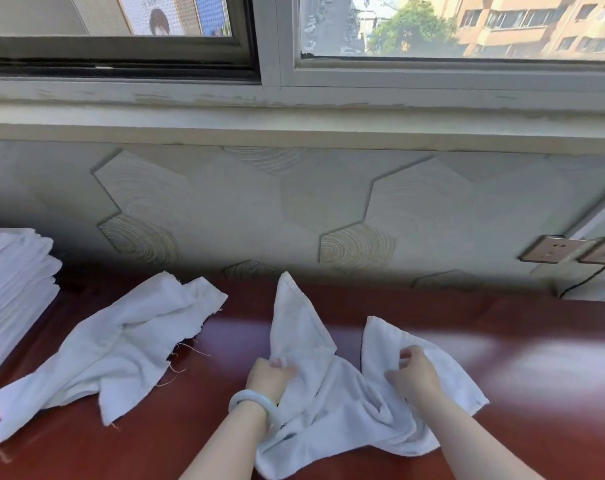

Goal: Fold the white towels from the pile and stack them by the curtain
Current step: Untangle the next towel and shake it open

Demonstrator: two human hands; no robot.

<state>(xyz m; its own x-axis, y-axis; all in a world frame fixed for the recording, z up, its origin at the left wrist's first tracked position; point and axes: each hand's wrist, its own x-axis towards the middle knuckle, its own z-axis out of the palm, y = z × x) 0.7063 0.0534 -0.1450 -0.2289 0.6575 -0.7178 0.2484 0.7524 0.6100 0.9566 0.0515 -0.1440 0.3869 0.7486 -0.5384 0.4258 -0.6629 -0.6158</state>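
On the glossy red-brown counter [501,341], my left hand [271,375] and right hand [417,377] each grip the crumpled white terry towel [332,407], fingers curled, seemingly into its folds.

Only one view here: a wide-angle cam on the person's head, facing forward and tilted down at the bench [536,427]. It's close in, with the left hand [271,374] and right hand [417,375] low in the frame, and the wall [259,202] and window [432,36] straight ahead up top.

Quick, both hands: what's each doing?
Left hand: grips the white towel.
Right hand: grips the same towel.
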